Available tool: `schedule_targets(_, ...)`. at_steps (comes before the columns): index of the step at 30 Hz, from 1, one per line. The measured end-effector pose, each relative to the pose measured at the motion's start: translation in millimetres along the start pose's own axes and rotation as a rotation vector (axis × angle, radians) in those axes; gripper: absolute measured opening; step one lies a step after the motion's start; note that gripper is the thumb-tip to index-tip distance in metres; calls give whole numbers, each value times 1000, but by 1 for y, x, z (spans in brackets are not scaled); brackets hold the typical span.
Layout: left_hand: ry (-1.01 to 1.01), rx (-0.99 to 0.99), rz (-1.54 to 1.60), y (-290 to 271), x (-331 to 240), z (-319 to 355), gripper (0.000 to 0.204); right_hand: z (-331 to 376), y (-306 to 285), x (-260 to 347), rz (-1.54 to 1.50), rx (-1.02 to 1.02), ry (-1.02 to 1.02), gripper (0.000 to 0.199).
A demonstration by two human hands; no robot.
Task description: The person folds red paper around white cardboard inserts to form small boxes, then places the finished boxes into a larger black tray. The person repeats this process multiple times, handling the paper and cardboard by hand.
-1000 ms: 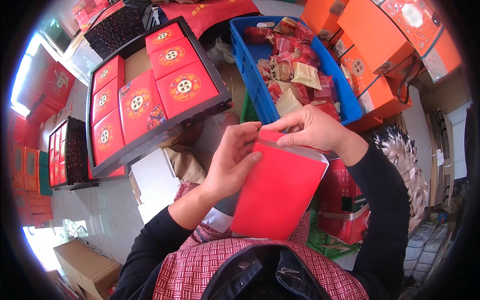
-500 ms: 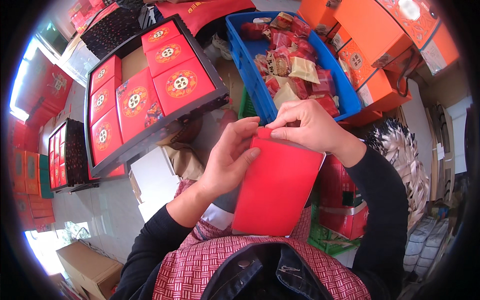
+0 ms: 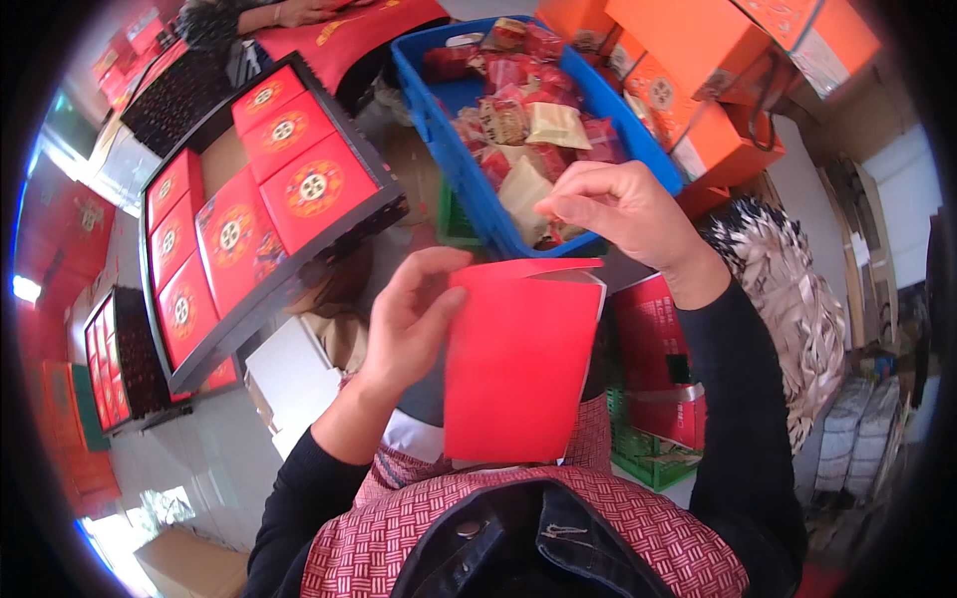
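Observation:
A plain red cardboard box [image 3: 518,369] stands in front of my apron, its top flap [image 3: 538,267] tilted and lifted slightly at the right corner. My left hand [image 3: 414,309] grips the box by its upper left edge, thumb on the front face. Above the box's right corner, my right hand [image 3: 623,214] is apart from it, thumb and fingertips pinched together. Whether anything sits in that pinch cannot be made out. Just beyond the right hand is a blue plastic crate [image 3: 439,149] of small wrapped packets [image 3: 558,125], red and cream.
To the left, a black-edged tray [image 3: 289,264] holds several red patterned boxes [image 3: 314,184]. Orange boxes [image 3: 688,50] are stacked at back right. Pale ribbons [image 3: 788,309] hang at right, near a green crate [image 3: 648,448]. Another person's hand [image 3: 299,12] shows at the far edge.
My right hand has left the top of the box and risen toward the blue crate. The box's flap now shows lifted. My left hand keeps its hold, and the view has shifted a little.

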State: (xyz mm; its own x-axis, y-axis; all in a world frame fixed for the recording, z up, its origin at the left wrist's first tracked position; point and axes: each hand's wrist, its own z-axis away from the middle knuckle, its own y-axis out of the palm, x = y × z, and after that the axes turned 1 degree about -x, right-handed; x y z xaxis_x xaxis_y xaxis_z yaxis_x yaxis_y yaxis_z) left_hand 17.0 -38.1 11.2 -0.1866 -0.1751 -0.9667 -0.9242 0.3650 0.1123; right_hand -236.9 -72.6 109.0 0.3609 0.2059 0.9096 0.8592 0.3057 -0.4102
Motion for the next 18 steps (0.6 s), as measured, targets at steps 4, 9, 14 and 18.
schedule_targets(4, -68, 1, 45, 3, -2, 1, 28, 45, -4, -26, -301, 33, 313, 21)
schedule_targets(9, -112, 23, 66, 8, -1, 0, 29, 59, 20, -37, -519, -215, 412, 14)
schedule_targets(14, -115, 16, 74, 12, 1, -1, 32, 55, 38, -52, -500, -294, 287, 8)
schedule_targets(18, -90, 15, 47, 25, 3, -3, 33, 38, 25, -52, -233, -114, 276, 8)
